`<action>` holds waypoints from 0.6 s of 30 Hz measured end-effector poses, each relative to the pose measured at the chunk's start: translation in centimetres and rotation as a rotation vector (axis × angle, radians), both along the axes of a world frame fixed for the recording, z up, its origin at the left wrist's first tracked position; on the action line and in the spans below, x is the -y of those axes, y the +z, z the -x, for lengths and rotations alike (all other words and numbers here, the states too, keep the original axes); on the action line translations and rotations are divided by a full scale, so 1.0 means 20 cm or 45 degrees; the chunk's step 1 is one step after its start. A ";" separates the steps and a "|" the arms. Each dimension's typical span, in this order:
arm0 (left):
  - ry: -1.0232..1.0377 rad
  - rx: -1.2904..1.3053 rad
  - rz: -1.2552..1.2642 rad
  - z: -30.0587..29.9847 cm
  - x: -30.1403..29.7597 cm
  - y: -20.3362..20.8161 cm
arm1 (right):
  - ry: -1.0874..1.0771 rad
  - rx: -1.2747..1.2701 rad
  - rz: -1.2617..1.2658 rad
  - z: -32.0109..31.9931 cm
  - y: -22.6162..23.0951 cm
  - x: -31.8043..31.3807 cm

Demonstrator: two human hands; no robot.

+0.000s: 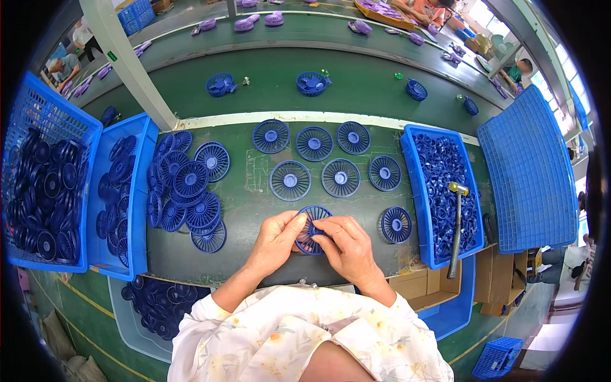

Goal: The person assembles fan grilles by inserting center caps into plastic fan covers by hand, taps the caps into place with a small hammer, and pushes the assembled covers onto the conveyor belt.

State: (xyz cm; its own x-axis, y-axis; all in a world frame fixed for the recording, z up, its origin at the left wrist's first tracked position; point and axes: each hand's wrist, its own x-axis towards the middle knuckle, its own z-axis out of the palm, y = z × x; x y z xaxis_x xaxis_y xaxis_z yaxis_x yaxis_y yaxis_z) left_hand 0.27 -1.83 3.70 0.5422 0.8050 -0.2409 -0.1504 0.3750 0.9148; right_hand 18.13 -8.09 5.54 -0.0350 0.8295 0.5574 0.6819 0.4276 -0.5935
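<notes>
Between my two hands, close to the table's near edge, is a round blue fan grille point(310, 244) with thin spokes. My left hand point(277, 237) grips its left rim between thumb and fingers. My right hand point(348, 245) has its fingers closed over the grille's middle and right side; whether a small part sits under the fingertips is hidden. Beyond my hands several like grilles lie flat in loose rows, one of them a grille point(340, 178) straight ahead. Another grille point(396, 225) lies to the right of my right hand.
Left of my hands is a heap of grilles point(191, 179), beside blue crates point(139, 210) of more. On the right, a blue tray point(428, 245) holds small blue parts with a hammer point(457, 223) across it. Beyond a white rail point(254, 119), a green conveyor point(369, 95) carries blue fan housings point(312, 83).
</notes>
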 end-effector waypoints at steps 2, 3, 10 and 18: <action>0.012 -0.009 -0.009 0.00 0.01 -0.01 | -0.031 0.010 0.032 0.02 0.01 0.02; 0.033 -0.012 -0.001 -0.01 0.02 -0.01 | -0.063 0.022 0.061 0.03 0.01 0.02; -0.002 -0.106 -0.117 -0.02 0.02 0.02 | -0.050 0.018 0.101 0.01 0.04 0.03; -0.071 -0.170 -0.090 0.03 0.00 0.02 | 0.070 -0.031 0.067 0.00 -0.02 0.04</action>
State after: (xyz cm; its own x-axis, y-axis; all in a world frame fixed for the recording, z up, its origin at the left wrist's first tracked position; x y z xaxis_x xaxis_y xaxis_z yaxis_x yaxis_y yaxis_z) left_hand -0.36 -1.85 4.04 0.5536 0.7920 -0.2574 -0.0067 0.3133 0.9496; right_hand 18.03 -8.94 5.23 -0.0683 0.8547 0.5146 0.6431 0.4321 -0.6323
